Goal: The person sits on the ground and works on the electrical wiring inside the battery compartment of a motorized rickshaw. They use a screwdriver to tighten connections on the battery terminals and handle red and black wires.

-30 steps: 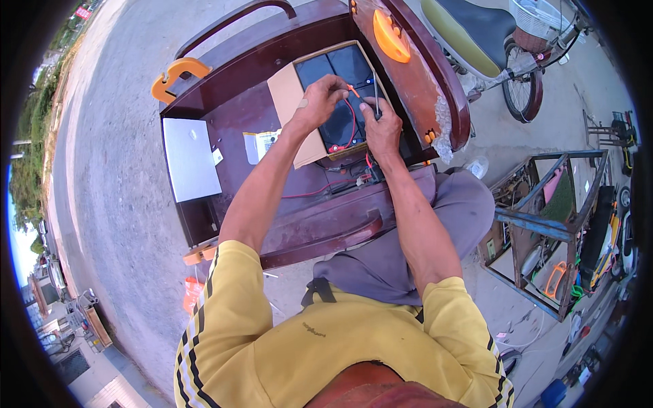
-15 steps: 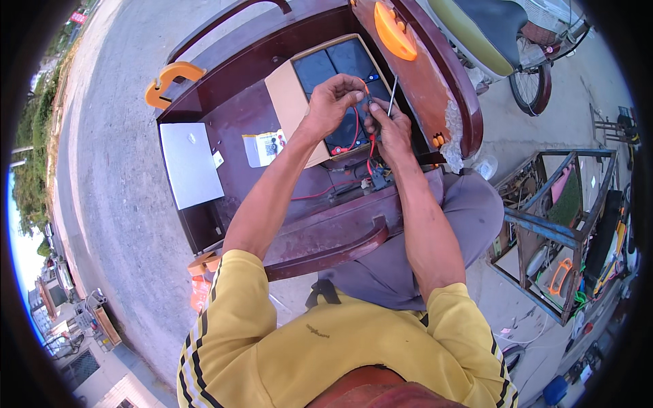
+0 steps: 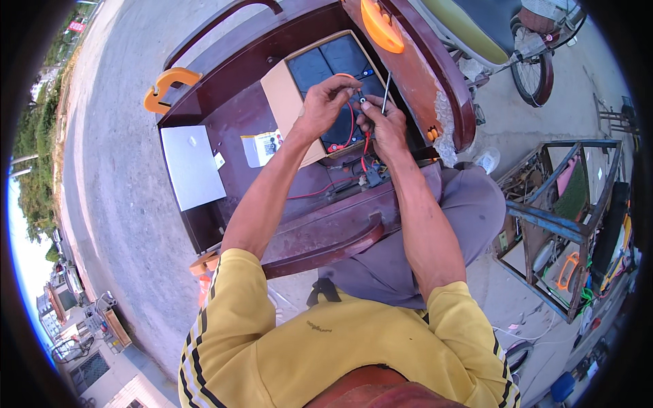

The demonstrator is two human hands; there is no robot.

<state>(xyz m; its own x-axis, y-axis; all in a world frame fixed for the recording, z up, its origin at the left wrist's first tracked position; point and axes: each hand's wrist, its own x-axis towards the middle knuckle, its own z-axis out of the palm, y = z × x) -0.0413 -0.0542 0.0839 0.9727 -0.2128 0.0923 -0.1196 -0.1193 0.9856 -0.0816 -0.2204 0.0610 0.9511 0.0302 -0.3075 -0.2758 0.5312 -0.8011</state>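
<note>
My left hand (image 3: 323,103) pinches an orange wire (image 3: 345,75) above several black batteries (image 3: 314,64) in an open cardboard box (image 3: 277,95). Close against it, my right hand (image 3: 382,126) is closed on a screwdriver (image 3: 386,92) with an upright metal shaft, and its thumb is at a small ring terminal (image 3: 363,99) on the wire. Red wires (image 3: 352,126) run over the batteries and down to a black connector (image 3: 373,177) beside the box. The box sits inside a maroon vehicle compartment (image 3: 231,112).
A white board (image 3: 192,166) and a small packet (image 3: 258,149) lie in the compartment. Orange handles (image 3: 381,26) are on its panels. A bicycle wheel (image 3: 530,75) stands at upper right, a rusty metal frame (image 3: 558,224) at right. A paved road (image 3: 115,170) runs at left.
My hands have shifted slightly and stay close together. The orange wire now arches over my left fingertips, and the small terminal shows between my hands.
</note>
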